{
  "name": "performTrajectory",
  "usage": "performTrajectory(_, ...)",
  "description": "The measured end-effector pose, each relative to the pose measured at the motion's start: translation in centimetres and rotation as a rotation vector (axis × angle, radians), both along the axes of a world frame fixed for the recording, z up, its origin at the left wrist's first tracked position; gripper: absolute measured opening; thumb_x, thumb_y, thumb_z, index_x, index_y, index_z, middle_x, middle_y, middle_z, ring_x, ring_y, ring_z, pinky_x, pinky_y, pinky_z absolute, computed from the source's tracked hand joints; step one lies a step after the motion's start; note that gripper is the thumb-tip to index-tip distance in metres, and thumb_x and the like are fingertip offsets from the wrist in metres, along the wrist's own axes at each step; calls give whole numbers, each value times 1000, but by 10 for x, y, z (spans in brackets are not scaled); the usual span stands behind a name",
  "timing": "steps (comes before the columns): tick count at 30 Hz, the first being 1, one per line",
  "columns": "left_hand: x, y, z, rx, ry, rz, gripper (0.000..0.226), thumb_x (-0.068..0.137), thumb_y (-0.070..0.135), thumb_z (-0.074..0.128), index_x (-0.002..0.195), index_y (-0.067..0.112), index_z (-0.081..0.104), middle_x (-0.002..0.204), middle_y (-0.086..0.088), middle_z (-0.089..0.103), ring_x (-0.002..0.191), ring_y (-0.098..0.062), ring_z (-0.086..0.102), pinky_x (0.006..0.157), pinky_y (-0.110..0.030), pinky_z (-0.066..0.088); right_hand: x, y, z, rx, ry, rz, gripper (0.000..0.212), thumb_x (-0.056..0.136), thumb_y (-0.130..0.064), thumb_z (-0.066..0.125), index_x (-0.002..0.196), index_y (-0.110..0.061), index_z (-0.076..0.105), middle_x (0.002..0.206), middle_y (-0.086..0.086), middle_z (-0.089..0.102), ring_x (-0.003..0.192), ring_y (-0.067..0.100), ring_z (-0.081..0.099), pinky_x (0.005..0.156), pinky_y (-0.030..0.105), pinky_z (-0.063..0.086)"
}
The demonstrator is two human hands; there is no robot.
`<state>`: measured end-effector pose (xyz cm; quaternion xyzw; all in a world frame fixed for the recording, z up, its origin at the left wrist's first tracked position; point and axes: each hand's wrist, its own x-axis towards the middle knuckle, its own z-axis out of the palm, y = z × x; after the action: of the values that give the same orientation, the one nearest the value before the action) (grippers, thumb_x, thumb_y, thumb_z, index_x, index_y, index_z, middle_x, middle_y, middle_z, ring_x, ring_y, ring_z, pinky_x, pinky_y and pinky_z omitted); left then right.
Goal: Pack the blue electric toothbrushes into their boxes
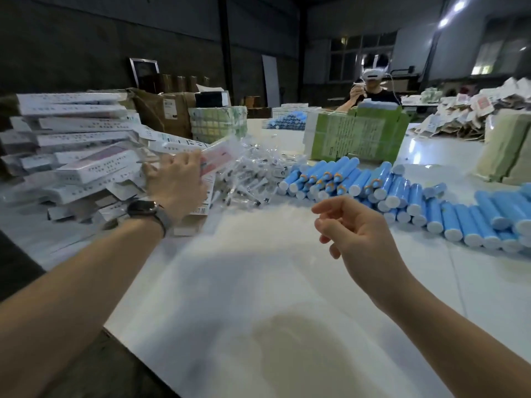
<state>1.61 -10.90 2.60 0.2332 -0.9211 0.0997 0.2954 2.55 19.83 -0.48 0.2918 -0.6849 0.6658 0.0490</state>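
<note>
My left hand (175,182), with a watch on its wrist, grips a flat white and pink toothbrush box (218,158) at the edge of a tall untidy stack of white boxes (77,145) on the left. My right hand (356,234) hovers over the white table (258,282) with loosely curled fingers and holds nothing. Several blue electric toothbrush handles (402,193) with white ends lie in a long row to the right and beyond it. A heap of small clear-bagged brush heads (250,179) sits between the boxes and the handles.
Green cartons (359,136) stand behind the handles. Brown cardboard boxes (163,110) and a green bundle (218,122) are at the back left. A person (370,90) wearing a headset works across the table. Paper packets (465,113) pile up at the far right.
</note>
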Motion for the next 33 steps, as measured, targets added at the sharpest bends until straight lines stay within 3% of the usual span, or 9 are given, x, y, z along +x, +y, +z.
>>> performTrajectory(3,7,85,3,384,104,-460,57,92,45,43,146,28,35,110,3,55,80,-17,59,64,-32,49,-4,4,6,-63,12,-48,14,83,-15,63,84,-28,68,70,-7,59,63,8,55,55,15,43)
performTrajectory(9,4,218,-21,1547,61,-1072,34,81,27,43,103,9,61,78,-4,59,68,-20,56,62,-32,47,-20,18,7,-193,-7,-230,16,88,-3,58,84,-18,63,61,-6,57,53,7,50,48,17,40)
performTrajectory(11,5,227,-33,1713,133,-1121,29,85,19,53,109,7,63,76,-7,62,63,-17,59,56,-29,51,-23,23,6,-242,-52,-178,7,83,-8,59,82,-15,61,58,-7,58,47,4,50,45,16,40)
performTrajectory(14,5,220,-46,1669,166,-1107,36,88,20,66,124,15,60,89,-5,74,72,-22,70,64,-31,58,-43,36,7,-187,-39,-204,4,77,-16,56,80,-18,59,57,-2,56,46,7,48,45,18,40)
performTrajectory(17,4,211,-49,1549,139,-1113,37,88,30,66,125,31,57,106,9,74,88,-20,74,72,-31,58,-84,61,5,58,-26,-524,6,81,-25,58,87,-24,59,67,1,58,61,16,51,57,27,39)
performTrajectory(22,3,213,-52,1500,147,-1116,57,72,25,65,127,33,50,114,7,70,92,-19,73,81,-36,53,-152,75,-12,724,-106,-743,41,92,-51,51,129,-35,47,119,4,60,103,27,58,81,38,47)
performTrajectory(26,0,213,-58,1495,166,-1130,50,74,30,65,121,36,48,109,11,70,88,-20,73,79,-36,56,-177,59,-18,936,-71,-813,38,92,-59,41,123,-39,48,135,9,53,107,31,56,75,37,40)
performTrajectory(30,-3,213,-56,1518,267,-1107,42,80,46,62,120,37,52,109,12,71,85,-22,74,68,-26,58,-180,50,-15,874,-39,-827,26,94,-50,46,105,-27,48,109,8,58,93,30,54,70,38,44)
performTrajectory(33,-4,211,-55,1506,317,-1077,35,82,46,60,116,40,58,111,13,72,93,-20,73,78,-39,59,-173,55,-8,672,-183,-791,19,93,-38,49,106,-24,47,101,4,53,85,26,58,71,36,48)
